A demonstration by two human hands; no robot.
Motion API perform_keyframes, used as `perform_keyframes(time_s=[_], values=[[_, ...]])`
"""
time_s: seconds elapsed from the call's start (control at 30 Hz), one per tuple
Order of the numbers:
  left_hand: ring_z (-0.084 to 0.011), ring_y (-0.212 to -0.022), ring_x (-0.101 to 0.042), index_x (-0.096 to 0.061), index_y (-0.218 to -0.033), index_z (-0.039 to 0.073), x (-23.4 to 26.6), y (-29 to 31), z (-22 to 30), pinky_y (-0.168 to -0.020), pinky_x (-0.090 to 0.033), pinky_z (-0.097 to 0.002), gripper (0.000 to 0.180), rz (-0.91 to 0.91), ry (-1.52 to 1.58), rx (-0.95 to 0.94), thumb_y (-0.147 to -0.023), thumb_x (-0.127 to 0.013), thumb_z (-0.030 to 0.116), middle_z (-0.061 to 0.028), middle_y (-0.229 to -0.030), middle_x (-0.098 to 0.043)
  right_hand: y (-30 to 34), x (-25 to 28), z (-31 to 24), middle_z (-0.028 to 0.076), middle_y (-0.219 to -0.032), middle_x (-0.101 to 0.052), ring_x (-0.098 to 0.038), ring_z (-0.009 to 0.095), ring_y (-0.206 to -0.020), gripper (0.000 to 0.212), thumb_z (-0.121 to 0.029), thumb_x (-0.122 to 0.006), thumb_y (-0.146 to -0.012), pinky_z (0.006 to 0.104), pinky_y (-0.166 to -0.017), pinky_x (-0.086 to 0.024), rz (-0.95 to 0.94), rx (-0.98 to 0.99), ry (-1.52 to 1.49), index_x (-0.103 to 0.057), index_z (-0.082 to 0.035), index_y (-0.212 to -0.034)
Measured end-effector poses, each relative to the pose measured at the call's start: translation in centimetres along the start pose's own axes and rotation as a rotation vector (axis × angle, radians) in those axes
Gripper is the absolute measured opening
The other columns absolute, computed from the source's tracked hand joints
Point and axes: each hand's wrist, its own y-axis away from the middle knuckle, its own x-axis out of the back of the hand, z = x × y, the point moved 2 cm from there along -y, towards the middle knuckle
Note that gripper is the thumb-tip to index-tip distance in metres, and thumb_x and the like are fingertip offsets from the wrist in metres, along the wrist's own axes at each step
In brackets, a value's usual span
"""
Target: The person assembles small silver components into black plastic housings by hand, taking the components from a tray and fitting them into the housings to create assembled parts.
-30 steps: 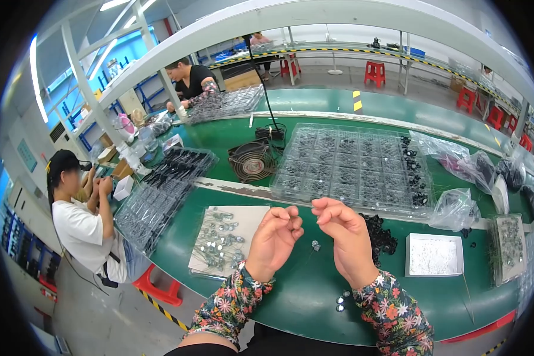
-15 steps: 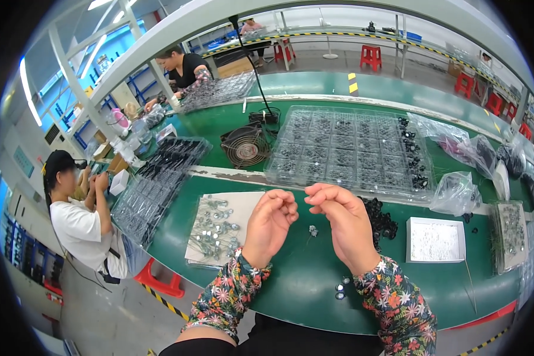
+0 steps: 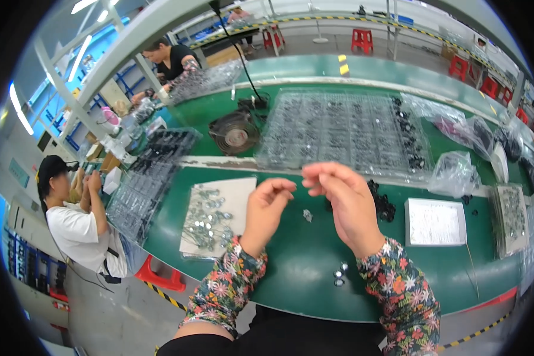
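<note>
My left hand (image 3: 265, 215) is raised over the green bench, thumb and fingertips pinched together. My right hand (image 3: 351, 209) faces it, a small gap away, its thumb pressed toward the bent fingers. Whatever either pinch holds is too small or hidden to make out. On the bench below, between the hands, lies a small shiny part (image 3: 307, 215). Close to my left hand, a light board (image 3: 234, 194) carries several clear parts with thin wire leads. Behind my right hand sits a pile of small black parts (image 3: 382, 204). A few small round parts (image 3: 339, 275) lie near my right forearm.
A large clear compartment tray (image 3: 338, 127) of small parts spans the back, beside a black fan (image 3: 234, 132). At right are an open white box (image 3: 435, 222), a clear plastic bag (image 3: 455, 175) and another loaded board (image 3: 509, 222). A co-worker (image 3: 77, 219) sits at left near dark-filled trays (image 3: 151, 178).
The view has shifted slightly, moving the bench upward in the picture. My right fingers have straightened a little. Both hands stay raised and facing each other.
</note>
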Motion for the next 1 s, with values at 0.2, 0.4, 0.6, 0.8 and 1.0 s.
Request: perform_keyframes(time_s=[0.2, 0.4, 0.6, 0.8, 1.0], values=[[-0.0302, -0.095, -0.06, -0.068, -0.096, 0.004, 0.6, -0.6, 0.3, -0.086, -0.046, -0.0377, 0.017, -0.225, -0.78, -0.262, -0.08, -0.067, 0.01, -0.012, -0.099, -0.066, -1.1, 1.6, 2.1, 0.006, -0.093, -0.066, -0.062, 0.014, -0.087, 0.016, -0.013, -0.063, -0.087, 0.0266, -0.076, -0.047, -0.022, 0.156, 0.707, -0.066, -0.003, -0.1], [-0.0314, -0.096, -0.058, -0.065, -0.103, 0.004, -0.6, 0.3, 0.0, -0.085, -0.045, -0.0393, 0.028, -0.409, -0.881, -0.199, -0.077, -0.069, 0.014, -0.0127, -0.1, -0.062, -0.3, 2.5, 4.3, 0.008, -0.085, -0.061, -0.058, 0.027, -0.085, 0.005, -0.008, -0.062, -0.071, 0.0417, -0.079, -0.042, -0.047, 0.48, 1.365, -0.066, -0.005, -0.07], [-0.0302, -0.093, -0.058, -0.066, -0.1, 0.006, -0.5, 0.7, -0.6, -0.083, -0.046, -0.0378, 0.025, -0.46, -0.868, -0.079, -0.076, -0.069, 0.012, -0.0112, -0.094, -0.06, -0.1, 2.9, 4.6, 0.007, -0.096, -0.063, -0.057, 0.028, -0.101, 0.006, -0.007, -0.064, -0.074, 0.0447, -0.099, -0.038, -0.146, 0.433, 1.535, -0.067, -0.006, -0.069], [-0.0263, -0.082, -0.061, -0.065, -0.094, 0.003, -0.7, 0.5, -0.3, -0.074, -0.049, -0.0354, 0.02, -0.462, -0.815, -0.065, -0.076, -0.069, 0.01, -0.0112, -0.091, -0.062, 0.3, 2.6, 4.5, 0.011, -0.107, -0.064, -0.051, 0.033, -0.117, 0.01, -0.009, -0.062, -0.077, 0.0483, -0.11, -0.03, -0.25, 0.325, 1.555, -0.072, -0.006, -0.075], [-0.0185, -0.076, -0.063, -0.063, -0.096, 0.0, -1.1, 0.5, -0.1, -0.07, -0.051, -0.0289, 0.02, -0.363, -0.699, -0.089, -0.077, -0.069, 0.004, -0.0093, -0.088, -0.064, 0.5, 2.7, 4.4, 0.012, -0.106, -0.064, -0.051, 0.032, -0.117, 0.011, -0.012, -0.063, -0.079, 0.0481, -0.109, -0.031, -0.144, 0.353, 1.459, -0.071, -0.004, -0.078]])
